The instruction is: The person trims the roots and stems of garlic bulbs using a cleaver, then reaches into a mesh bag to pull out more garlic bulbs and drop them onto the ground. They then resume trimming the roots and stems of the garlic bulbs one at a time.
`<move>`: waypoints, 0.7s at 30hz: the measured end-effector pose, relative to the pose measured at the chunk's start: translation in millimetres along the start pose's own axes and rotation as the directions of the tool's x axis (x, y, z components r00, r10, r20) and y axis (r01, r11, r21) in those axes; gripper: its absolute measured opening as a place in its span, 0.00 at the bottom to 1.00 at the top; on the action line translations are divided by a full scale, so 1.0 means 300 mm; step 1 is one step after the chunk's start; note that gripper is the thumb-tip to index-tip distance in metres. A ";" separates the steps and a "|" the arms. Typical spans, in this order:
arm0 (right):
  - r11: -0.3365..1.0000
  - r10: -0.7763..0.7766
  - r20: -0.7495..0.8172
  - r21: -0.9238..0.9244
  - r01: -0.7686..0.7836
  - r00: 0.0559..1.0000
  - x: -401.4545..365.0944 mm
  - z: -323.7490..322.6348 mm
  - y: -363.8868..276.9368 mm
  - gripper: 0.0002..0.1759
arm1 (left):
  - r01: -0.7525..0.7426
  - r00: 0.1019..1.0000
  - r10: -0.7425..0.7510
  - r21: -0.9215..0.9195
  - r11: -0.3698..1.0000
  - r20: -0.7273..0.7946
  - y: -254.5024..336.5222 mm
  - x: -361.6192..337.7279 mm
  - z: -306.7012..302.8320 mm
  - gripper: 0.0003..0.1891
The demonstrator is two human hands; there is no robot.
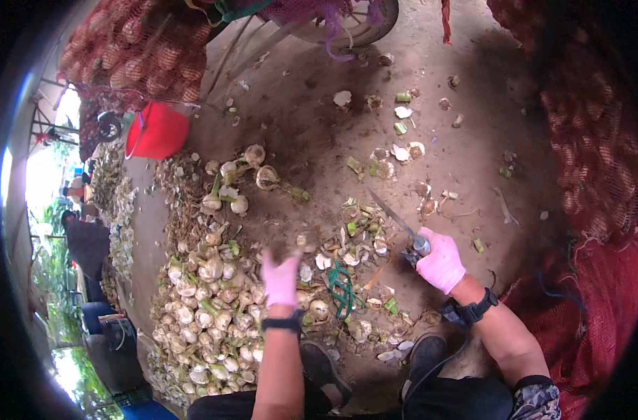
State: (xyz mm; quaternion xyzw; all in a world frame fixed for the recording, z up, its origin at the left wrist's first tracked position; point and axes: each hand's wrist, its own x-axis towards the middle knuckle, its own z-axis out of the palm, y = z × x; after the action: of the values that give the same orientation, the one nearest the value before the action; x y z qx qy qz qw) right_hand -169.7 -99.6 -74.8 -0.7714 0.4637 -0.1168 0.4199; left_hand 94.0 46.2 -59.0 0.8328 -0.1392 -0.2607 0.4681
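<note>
My right hand (441,261), in a pink glove, is closed around the handle of a knife (396,217). Its narrow blade points up and left over the dirt floor. My left hand (282,280), also gloved in pink, is smeared by motion at the right side of a heap of garlic bulbs (210,322). Its thumb and fingers look spread, with a brownish blur between the tips that I cannot make out. Several bulbs with stalks, one of them a large garlic bulb (268,178), lie farther up. Green netting or string (341,288) lies between my hands.
A red bucket (158,131) stands upper left beneath a red mesh sack (133,59) filled with bulbs. More filled mesh sacks (592,154) line the right side. Cut stalks and peel litter the floor near my shoes (424,353). A wheel (354,24) stands at the top.
</note>
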 end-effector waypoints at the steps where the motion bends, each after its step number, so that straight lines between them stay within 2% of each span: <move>1: 1.000 0.008 0.026 0.000 -0.008 1.000 -0.007 -0.005 -0.005 0.11 | -0.096 0.995 0.087 0.420 0.902 0.042 -0.023 0.031 0.033 0.38; 2: 1.000 0.017 0.050 -0.002 -0.017 0.999 -0.011 -0.010 -0.007 0.10 | -0.111 0.994 0.095 0.655 0.747 0.060 -0.052 0.060 0.068 0.42; 4: 1.000 0.016 0.040 -0.009 -0.016 0.999 -0.025 -0.006 0.007 0.10 | -0.130 0.985 0.158 0.872 0.471 0.062 -0.087 0.102 0.105 0.42; 5: 1.000 0.016 0.035 -0.010 -0.016 0.999 -0.029 -0.003 0.012 0.10 | -0.131 0.985 0.159 0.872 0.471 0.062 -0.116 0.127 0.103 0.42; 6: 1.000 0.017 0.036 -0.008 -0.017 0.999 -0.029 -0.002 0.012 0.10 | -0.134 0.987 0.142 0.854 0.504 0.071 -0.148 0.154 0.088 0.37; 7: 0.999 0.042 0.085 -0.015 -0.041 0.996 -0.028 0.001 0.011 0.10 | -0.136 0.989 0.126 0.835 0.534 0.080 -0.143 0.156 0.077 0.32; 8: 0.998 0.065 0.130 -0.022 -0.063 0.989 -0.023 0.002 0.011 0.11 | -0.137 0.989 0.128 0.836 0.532 0.080 -0.141 0.147 0.069 0.32; 10: 0.999 0.036 0.133 -0.026 -0.033 0.990 -0.019 0.008 -0.005 0.11 | -0.197 0.979 0.118 0.646 0.738 0.163 -0.140 0.109 0.061 0.33; 11: 0.999 0.005 0.140 -0.034 0.000 0.990 -0.018 0.011 -0.018 0.11 | -0.309 0.951 0.237 0.621 0.721 0.197 -0.142 0.080 0.064 0.31; 12: 0.999 0.011 0.144 -0.038 -0.006 0.990 -0.016 0.003 -0.043 0.11 | -0.305 0.952 0.231 0.620 0.723 0.200 -0.141 0.058 0.073 0.31; 13: 0.998 0.007 0.231 -0.070 0.010 0.973 -0.014 -0.015 -0.086 0.11 | -0.289 0.940 0.182 0.395 0.872 0.288 -0.064 0.000 0.086 0.29; 14: 0.995 0.005 0.316 -0.100 0.028 0.949 -0.016 -0.026 -0.124 0.11 | -0.226 0.912 0.156 0.148 0.963 0.379 0.014 -0.059 0.099 0.27; 15: 0.993 -0.049 0.328 -0.084 0.080 0.943 -0.024 -0.025 -0.151 0.10 | -0.232 0.910 0.165 0.137 0.963 0.381 0.082 -0.113 0.115 0.24; 16: 0.984 -0.099 0.364 -0.101 0.145 0.926 -0.030 -0.028 -0.175 0.11 | -0.160 0.891 0.109 0.078 0.984 0.441 0.069 -0.120 0.122 0.25; 17: 0.971 -0.166 0.349 -0.106 0.214 0.922 -0.035 -0.026 -0.189 0.12 | 0.161 0.888 -0.006 -0.299 0.940 0.460 0.064 -0.136 0.140 0.27; 18: 0.953 -0.233 0.334 -0.110 0.283 0.913 -0.041 -0.023 -0.197 0.13 | 0.445 0.849 -0.101 -0.599 0.666 0.518 0.068 -0.161 0.159 0.29; 19: 0.953 -0.231 0.331 -0.111 0.281 0.915 -0.044 -0.022 -0.199 0.13 | 0.446 0.848 -0.100 -0.598 0.667 0.521 0.086 -0.182 0.164 0.29; 20: 0.943 -0.259 0.311 -0.122 0.309 0.914 -0.045 -0.020 -0.201 0.14 | -0.016 0.885 0.135 -0.261 0.965 0.445 0.101 -0.201 0.165 0.33; 21: 0.932 -0.288 0.292 -0.133 0.337 0.912 -0.047 -0.019 -0.202 0.15 | -0.490 0.801 0.369 0.162 0.857 0.471 0.117 -0.216 0.163 0.38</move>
State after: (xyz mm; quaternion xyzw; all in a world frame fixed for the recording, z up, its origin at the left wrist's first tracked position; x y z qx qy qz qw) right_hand -143.0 -78.0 -22.5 -0.8791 0.2816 -0.0347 0.3829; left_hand 13.3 24.2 -30.0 0.7586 -0.4589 -0.2988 0.3531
